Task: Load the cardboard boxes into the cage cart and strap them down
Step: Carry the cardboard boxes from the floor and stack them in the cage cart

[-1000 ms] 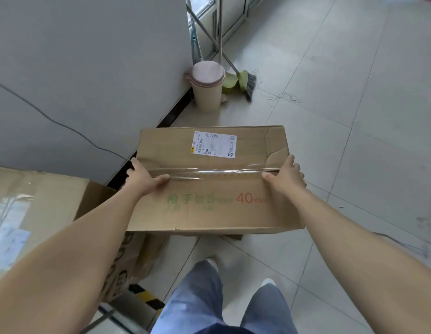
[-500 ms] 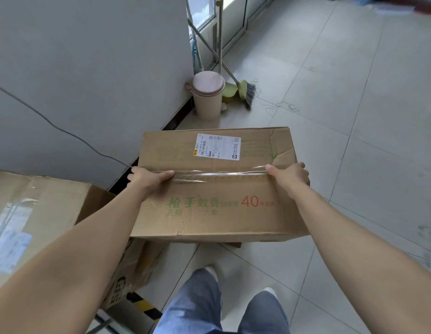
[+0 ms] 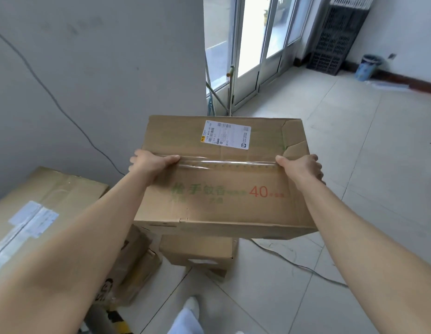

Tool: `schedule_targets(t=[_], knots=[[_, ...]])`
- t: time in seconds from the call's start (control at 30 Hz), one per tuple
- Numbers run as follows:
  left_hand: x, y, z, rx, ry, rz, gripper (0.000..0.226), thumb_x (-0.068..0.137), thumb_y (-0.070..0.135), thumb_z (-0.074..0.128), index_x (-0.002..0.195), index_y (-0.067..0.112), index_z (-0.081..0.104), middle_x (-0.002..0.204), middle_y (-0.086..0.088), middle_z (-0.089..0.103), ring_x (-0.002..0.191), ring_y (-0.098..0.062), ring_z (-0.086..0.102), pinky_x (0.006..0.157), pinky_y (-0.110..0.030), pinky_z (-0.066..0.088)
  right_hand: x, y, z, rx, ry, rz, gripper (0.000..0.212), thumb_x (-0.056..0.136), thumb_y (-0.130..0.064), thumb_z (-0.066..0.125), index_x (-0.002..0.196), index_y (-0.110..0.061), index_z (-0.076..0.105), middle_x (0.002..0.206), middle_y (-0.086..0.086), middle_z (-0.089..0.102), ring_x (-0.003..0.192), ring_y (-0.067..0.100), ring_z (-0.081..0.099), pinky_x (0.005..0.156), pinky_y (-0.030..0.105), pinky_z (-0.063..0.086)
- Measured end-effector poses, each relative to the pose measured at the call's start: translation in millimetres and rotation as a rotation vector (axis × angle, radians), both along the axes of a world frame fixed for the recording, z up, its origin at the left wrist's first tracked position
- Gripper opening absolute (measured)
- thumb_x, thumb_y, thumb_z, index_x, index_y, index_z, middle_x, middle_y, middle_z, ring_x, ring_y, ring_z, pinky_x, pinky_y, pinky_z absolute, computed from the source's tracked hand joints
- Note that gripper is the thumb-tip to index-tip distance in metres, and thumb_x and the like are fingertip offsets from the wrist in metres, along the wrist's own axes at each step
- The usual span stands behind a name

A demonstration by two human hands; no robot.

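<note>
Brown box (image 3: pixel 209 179) with green and red print, a white label (image 3: pixel 226 137); beyond it, a black crate (image 3: pixel 335 37), blue bucket (image 3: pixel 367 67).

1. Cardboard box (image 3: pixel 221 189) came up higher, lifted by left hand (image 3: pixel 151 162) and right hand (image 3: pixel 301 167).
2. Smaller box (image 3: pixel 197 251) showed underneath it (hidden before).
3. View tilted up: glass doors (image 3: pixel 248 44), black crates (image 3: pixel 335 37) and blue bucket (image 3: pixel 366 67) entered frame; pink bin dropped out of sight.
</note>
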State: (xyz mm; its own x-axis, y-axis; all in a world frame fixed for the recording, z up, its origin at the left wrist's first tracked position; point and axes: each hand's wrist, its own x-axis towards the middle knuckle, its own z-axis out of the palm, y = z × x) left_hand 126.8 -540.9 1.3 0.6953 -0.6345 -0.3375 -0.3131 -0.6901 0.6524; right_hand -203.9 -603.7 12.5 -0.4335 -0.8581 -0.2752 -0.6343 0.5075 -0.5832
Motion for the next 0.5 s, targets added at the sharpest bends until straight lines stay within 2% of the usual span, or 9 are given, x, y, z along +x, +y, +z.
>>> schedule_targets(t=[0.27, 0.5], knots=[[-32, 60, 84, -0.148, -0.056, 0.167, 0.117, 0.056, 0.062, 0.081, 0.141, 0.004, 0.024, 0.142, -0.016, 0.033, 0.130, -0.037, 0.035, 0.108, -0.048, 0.035, -17, 16, 78, -0.160, -0.038, 0.153, 0.084, 0.077, -0.058, 0.067, 0.133, -0.003, 0.035, 0.135, 0.019, 0.043, 0.123, 0.039, 0.043, 0.099, 0.050, 0.033], [-15, 126, 161, -0.265, -0.132, 0.306, 0.115, 0.060, 0.059, 0.080, 0.143, 0.004, 0.022, 0.144, -0.015, 0.032, 0.132, -0.034, 0.034, 0.109, -0.046, 0.034, 22, 29, 134, -0.284, -0.111, 0.316, 0.091, 0.077, -0.060, 0.066, 0.140, -0.004, 0.031, 0.139, 0.018, 0.042, 0.126, 0.038, 0.042, 0.103, 0.049, 0.033]])
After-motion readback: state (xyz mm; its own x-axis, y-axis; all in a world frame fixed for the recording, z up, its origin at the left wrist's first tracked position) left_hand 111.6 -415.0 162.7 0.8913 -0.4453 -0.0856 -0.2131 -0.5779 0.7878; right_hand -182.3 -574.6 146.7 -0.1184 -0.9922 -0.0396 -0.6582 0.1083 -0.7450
